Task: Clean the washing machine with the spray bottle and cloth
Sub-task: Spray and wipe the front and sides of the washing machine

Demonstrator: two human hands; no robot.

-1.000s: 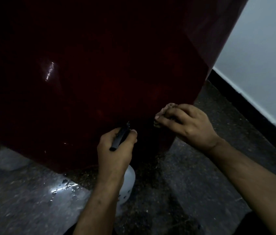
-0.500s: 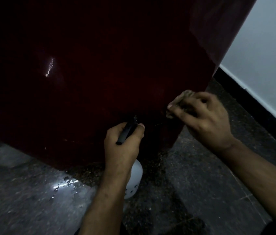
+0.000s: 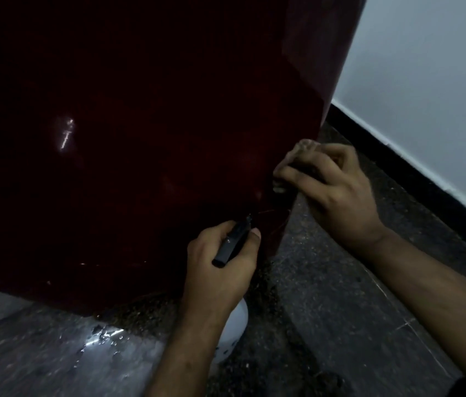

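- I see the washing machine [image 3: 140, 138] as a dark red glossy panel that fills the left and centre of the view; its lower edge stands on the floor [image 3: 340, 310].
- A bright glint [image 3: 65, 136] shows on the left part of the panel.
- On the floor below the machine's lower edge, left of centre, I see water droplets [image 3: 103, 336] catching light.
- The floor is dark speckled stone, with a band of gritty dirt along the base of the machine.
- My left hand [image 3: 220, 267] sits low, near the machine's lower right corner. Its fingers are curled round the neck of the spray bottle [image 3: 234, 322], with the thumb up beside the black trigger head [image 3: 233, 242].
- The black head points at the panel and lies close against it; I cannot tell whether the nozzle touches.
- The bottle's white body shows beneath the left hand, just above the floor; I cannot tell whether it rests there.
- My right hand [image 3: 334, 193] is higher and to the right, at the machine's right vertical edge. Its fingers are bent and hold the cloth [image 3: 303, 150] bunched against that edge.
- Only a small pale fold of the cloth shows above the fingers; the rest is hidden.
- On the far right, a pale wall [image 3: 426, 81] meets the floor along a black skirting band [image 3: 397, 161].
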